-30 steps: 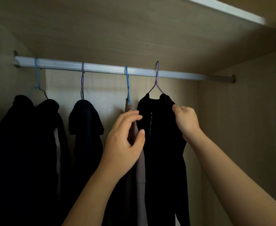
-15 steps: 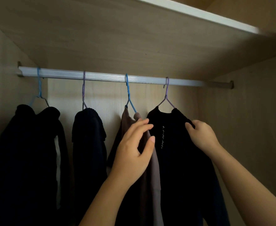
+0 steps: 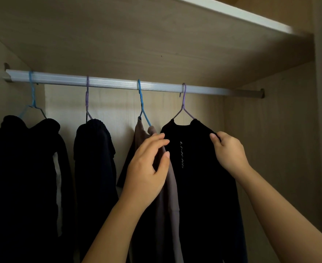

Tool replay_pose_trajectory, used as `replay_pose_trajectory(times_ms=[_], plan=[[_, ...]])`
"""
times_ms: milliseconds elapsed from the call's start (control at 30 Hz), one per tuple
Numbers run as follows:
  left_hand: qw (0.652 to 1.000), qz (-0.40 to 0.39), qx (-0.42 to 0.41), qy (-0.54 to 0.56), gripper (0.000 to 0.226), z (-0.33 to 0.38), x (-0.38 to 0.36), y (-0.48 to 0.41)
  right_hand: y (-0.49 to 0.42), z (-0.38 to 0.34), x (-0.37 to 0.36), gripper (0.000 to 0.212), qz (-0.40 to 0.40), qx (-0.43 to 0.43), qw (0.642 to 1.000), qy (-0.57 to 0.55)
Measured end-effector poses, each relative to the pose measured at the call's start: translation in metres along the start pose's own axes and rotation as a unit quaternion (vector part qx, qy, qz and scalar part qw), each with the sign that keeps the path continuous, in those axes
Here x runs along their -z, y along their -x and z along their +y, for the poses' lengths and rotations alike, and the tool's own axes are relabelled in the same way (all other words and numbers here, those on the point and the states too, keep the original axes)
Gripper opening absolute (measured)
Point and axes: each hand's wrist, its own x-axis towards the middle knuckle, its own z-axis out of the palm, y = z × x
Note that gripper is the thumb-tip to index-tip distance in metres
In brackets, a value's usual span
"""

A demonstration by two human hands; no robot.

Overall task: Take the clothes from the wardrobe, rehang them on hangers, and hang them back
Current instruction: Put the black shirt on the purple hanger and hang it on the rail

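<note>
A black top (image 3: 198, 168) with pale lettering hangs on a purple hanger (image 3: 183, 105) from the white rail (image 3: 110, 83). My right hand (image 3: 227, 152) pinches the top's right shoulder. My left hand (image 3: 146, 168) is raised at the top's left shoulder, fingers loosely bent and touching the edge of the black top and the taupe garment (image 3: 167, 186) beside it, which hangs on a blue hanger (image 3: 142, 105). Whether those fingers grip cloth is hidden.
Further left, a dark knit garment (image 3: 93, 158) hangs on a purple hanger (image 3: 87, 99) and a black jacket (image 3: 23, 168) on a blue hanger (image 3: 32, 95). A wooden shelf (image 3: 156, 35) sits close above the rail. The wardrobe's right wall (image 3: 279, 139) stands near the black top.
The black top has swung to face me and slid right along the rail. Both hands moved right with it, my right hand staying on the shoulder.
</note>
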Motion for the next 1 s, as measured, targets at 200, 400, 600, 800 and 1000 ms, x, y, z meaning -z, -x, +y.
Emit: replay_pose_trajectory(times_ms=[200,400,600,800,1000], plan=[[1.0,0.008,-0.006,-0.007,0.043,0.001,-0.004,-0.002,0.001,-0.002,-0.001,0.035,-0.001,0.026,0.999,0.025],[0.997,0.022,-0.026,-0.064,0.041,0.004,-0.01,0.0,0.008,0.006,0.0,0.028,-0.007,0.042,0.998,0.049],[0.968,0.036,-0.102,-0.224,0.033,0.028,-0.022,0.008,0.039,0.02,0.016,0.025,-0.026,0.047,0.997,0.059],[0.964,0.026,-0.153,-0.216,0.032,0.057,-0.062,0.019,0.083,0.05,0.058,0.035,0.024,0.081,0.992,0.097],[0.977,-0.021,-0.161,-0.137,0.034,0.071,-0.107,0.01,0.095,0.102,0.112,0.031,0.168,0.028,0.966,0.194]])
